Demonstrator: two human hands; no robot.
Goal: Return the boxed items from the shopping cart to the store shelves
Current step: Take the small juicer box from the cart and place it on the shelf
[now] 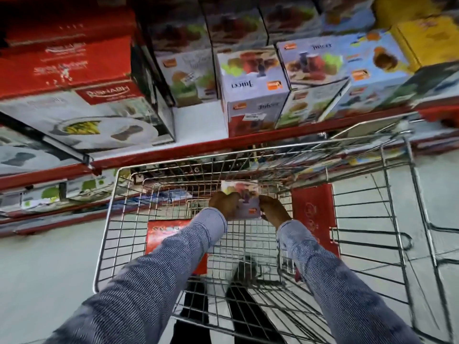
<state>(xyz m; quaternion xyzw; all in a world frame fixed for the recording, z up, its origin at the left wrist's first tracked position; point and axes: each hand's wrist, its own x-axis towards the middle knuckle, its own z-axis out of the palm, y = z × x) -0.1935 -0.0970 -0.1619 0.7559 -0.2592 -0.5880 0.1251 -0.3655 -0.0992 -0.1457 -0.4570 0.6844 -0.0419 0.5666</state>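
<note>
Both arms reach down into a wire shopping cart point(106, 219). A small white juicer box point(244, 194) with fruit pictures sits deep in the cart, gripped from both sides: my left hand point(223, 203) on its left edge, my right hand point(273, 211) on its right edge. A flat red box point(169, 234) lies in the cart under my left forearm. Another red box point(314, 214) stands upright against the cart's right side. The store shelf point(198, 125) ahead holds matching juicer boxes point(253, 95), with a bare white gap left of them.
Red and white cookware boxes point(74, 78) fill the shelf at left. Blue juicer boxes point(347, 70) and a yellow box point(427, 38) are at right. The shelf's red edge point(173, 150) runs just beyond the cart's far rim. Grey floor point(37, 269) lies left of the cart.
</note>
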